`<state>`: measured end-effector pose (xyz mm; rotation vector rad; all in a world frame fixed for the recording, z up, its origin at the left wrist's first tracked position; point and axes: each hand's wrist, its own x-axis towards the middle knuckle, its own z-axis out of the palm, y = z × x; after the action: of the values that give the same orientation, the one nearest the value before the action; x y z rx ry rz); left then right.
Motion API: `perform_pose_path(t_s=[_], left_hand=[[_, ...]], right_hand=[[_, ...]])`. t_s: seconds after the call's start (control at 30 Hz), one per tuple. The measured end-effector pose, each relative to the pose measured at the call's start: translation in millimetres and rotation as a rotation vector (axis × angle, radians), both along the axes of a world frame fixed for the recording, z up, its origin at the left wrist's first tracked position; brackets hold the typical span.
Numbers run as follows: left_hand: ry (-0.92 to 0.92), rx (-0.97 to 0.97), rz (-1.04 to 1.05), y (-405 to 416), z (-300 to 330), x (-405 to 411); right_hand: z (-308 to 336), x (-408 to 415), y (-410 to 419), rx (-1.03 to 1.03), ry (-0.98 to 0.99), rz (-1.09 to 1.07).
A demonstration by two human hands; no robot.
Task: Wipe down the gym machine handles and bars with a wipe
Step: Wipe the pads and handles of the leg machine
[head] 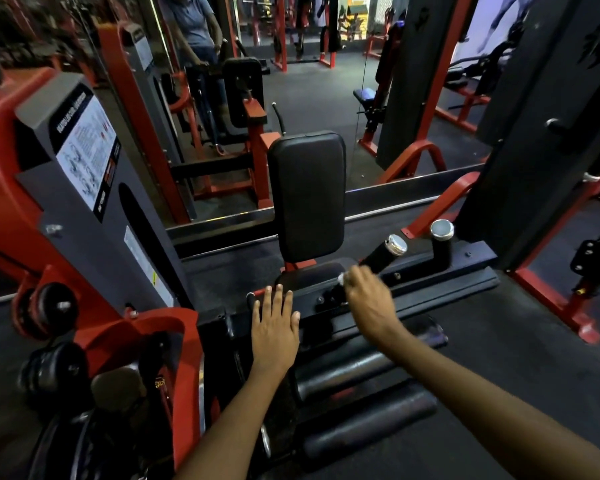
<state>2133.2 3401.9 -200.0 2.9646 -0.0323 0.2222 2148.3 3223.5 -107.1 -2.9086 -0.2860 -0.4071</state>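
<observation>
Mid-wipe: right hand curled round a white wipe at the base of the near black handle. Left hand flat, fingers straight, on the machine frame. Second handle and roller bars probably left.

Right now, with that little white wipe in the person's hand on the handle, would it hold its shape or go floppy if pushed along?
Probably floppy: the white wipe shows only as a small bunched wad peeking out of the right hand. It likely weighs almost nothing, since curled fingers alone hold it. On the smooth black handle it should slide easily.
</observation>
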Motion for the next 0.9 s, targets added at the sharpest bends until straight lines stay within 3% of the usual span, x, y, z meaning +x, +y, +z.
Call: perform_pose_path(t_s=[0.07,0.1,0.2,0.27,0.33,0.6,0.77,0.9], left_hand=[[0.002,0.001,0.002,-0.2,0.7,-0.2],[0.004,0.002,0.002,0.0,0.7,-0.7],[0.003,0.001,-0.001,1.0,0.3,-0.6],[0.001,0.002,0.003,0.7,-0.6,-0.2],[0.006,0.018,0.005,0.5,-1.0,0.8],[0.045,0.046,-0.015,1.6,-1.9,1.4],[0.057,0.027,-0.020,1.8,0.9,1.1],[0.053,0.019,-0.008,1.6,0.1,1.0]], right_hand=[[-7.5,-1.2,13.6,-0.135,-0.027,0.234],[-5.1,4.7,13.4,-0.163,-0.067,0.249],[33.9,22.5,1.8,-0.145,-0.129,0.061],[53.8,31.1,-12.1,-0.372,-0.127,-0.086],[58.7,36.2,-14.2,-0.540,-0.035,-0.092],[-7.9,34.5,28.1,-0.598,0.189,0.320],[-16.5,29.0,-27.3,-0.527,-0.095,0.665],[13.1,35.5,-69.8,-0.330,-0.376,0.498]])
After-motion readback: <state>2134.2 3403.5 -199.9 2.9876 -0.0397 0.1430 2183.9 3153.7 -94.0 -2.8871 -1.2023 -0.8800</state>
